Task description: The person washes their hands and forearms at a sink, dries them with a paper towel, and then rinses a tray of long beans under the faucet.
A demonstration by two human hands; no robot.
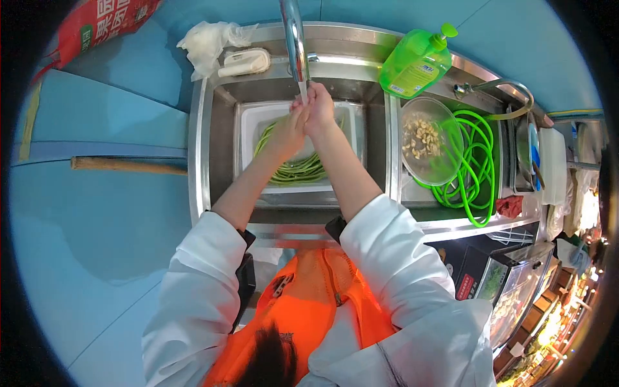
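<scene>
Both hands, left hand (288,129) and right hand (319,109), press together under the curved steel tap (294,39) so its water falls over them and onto the long green beans (298,169) in the white rectangular basin (253,116) below.

Both arms extend forward from rolled-up white sleeves, forearms bare and converging toward a single point. The left hand (288,132) and the right hand (319,109) meet there, pressed together, with the right hand slightly higher and farther forward. Fingers of both hands are curled inward against each other. Wrists are nearly straight. Whether either hand encloses anything cannot be determined.
</scene>
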